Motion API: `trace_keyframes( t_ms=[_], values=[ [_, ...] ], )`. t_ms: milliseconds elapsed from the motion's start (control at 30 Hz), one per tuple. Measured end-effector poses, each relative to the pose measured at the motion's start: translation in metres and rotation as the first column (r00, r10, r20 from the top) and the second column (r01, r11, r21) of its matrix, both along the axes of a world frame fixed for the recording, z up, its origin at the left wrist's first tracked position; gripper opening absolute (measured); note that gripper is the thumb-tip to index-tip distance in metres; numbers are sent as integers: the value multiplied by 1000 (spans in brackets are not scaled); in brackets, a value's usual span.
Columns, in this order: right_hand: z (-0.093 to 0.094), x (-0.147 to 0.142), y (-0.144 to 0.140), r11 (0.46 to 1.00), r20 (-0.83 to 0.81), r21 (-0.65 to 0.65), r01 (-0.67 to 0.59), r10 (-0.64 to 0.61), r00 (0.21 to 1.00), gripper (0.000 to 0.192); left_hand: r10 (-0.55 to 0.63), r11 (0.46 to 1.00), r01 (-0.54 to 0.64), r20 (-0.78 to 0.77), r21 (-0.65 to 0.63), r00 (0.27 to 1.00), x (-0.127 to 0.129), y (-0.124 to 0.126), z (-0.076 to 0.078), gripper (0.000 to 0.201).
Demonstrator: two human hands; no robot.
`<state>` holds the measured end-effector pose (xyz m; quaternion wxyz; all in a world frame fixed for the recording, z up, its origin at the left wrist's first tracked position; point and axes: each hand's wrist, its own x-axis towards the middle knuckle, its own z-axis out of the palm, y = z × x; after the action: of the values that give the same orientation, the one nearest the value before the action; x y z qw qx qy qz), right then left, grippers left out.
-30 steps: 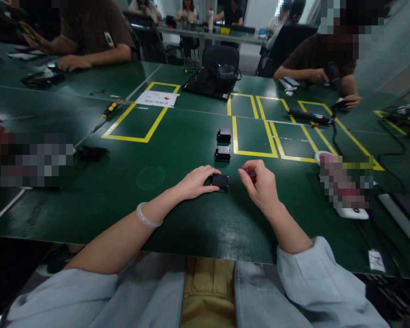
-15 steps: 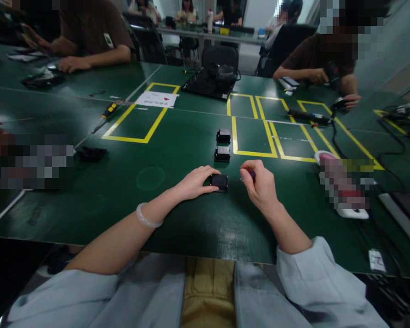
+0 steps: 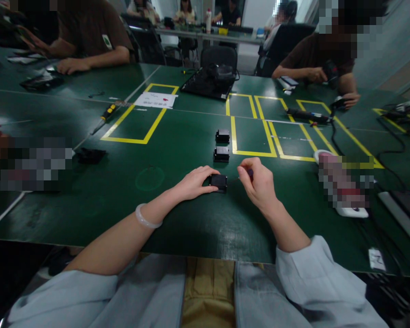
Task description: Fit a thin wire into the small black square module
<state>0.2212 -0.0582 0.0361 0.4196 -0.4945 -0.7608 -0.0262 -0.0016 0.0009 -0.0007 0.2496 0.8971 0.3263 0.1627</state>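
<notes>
1. Our left hand (image 3: pixel 198 182) grasps a small black box (image 3: pixel 219 181) by its near and far sides on the green table (image 3: pixel 198 223).
2. Our right hand (image 3: pixel 260 184), just to its right, curls around a dark handle (image 3: pixel 250 173), mostly hidden.
3. Beyond the small black box we see a second box (image 3: pixel 222 154) and, farther off, a third box (image 3: pixel 222 135).
</notes>
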Motion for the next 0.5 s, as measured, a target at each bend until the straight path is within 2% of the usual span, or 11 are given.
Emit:
trace_keyframes(
  t_ms=[500],
  values=[
    [8, -9, 4, 994, 46, -66, 89, -86, 995, 18, -1, 1000, 1, 9, -5, 1000, 0, -1, 1, 39]
  ],
)
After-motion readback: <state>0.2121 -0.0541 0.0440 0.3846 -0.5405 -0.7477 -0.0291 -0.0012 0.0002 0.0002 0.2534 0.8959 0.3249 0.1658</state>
